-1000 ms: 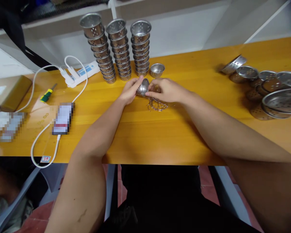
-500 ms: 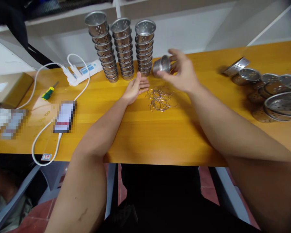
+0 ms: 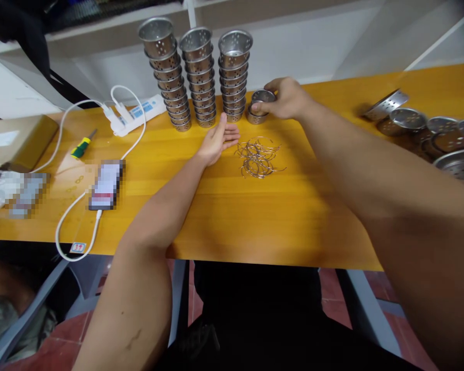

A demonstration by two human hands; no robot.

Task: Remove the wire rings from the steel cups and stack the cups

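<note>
My right hand (image 3: 284,98) grips a small perforated metal cup (image 3: 263,96) and holds it down onto another cup (image 3: 255,118) standing on the wooden table (image 3: 255,216), just right of three tall stacks of the same cups (image 3: 201,77). My left hand (image 3: 219,140) lies flat and open on the table, fingers together, holding nothing, in front of the stacks. A tangle of thin wire rings (image 3: 258,157) lies between and below the two hands.
More perforated metal cups and wider strainer bowls (image 3: 429,131) lie heaped at the right edge. On the left are a white power strip (image 3: 133,114) with cables, a phone (image 3: 106,185), a yellow-green screwdriver (image 3: 81,147) and a cardboard box (image 3: 15,139).
My right hand carried the cup from in front of me up and back, then set it onto the lone cup beside the stacks. My left hand let go and flattened on the table.
</note>
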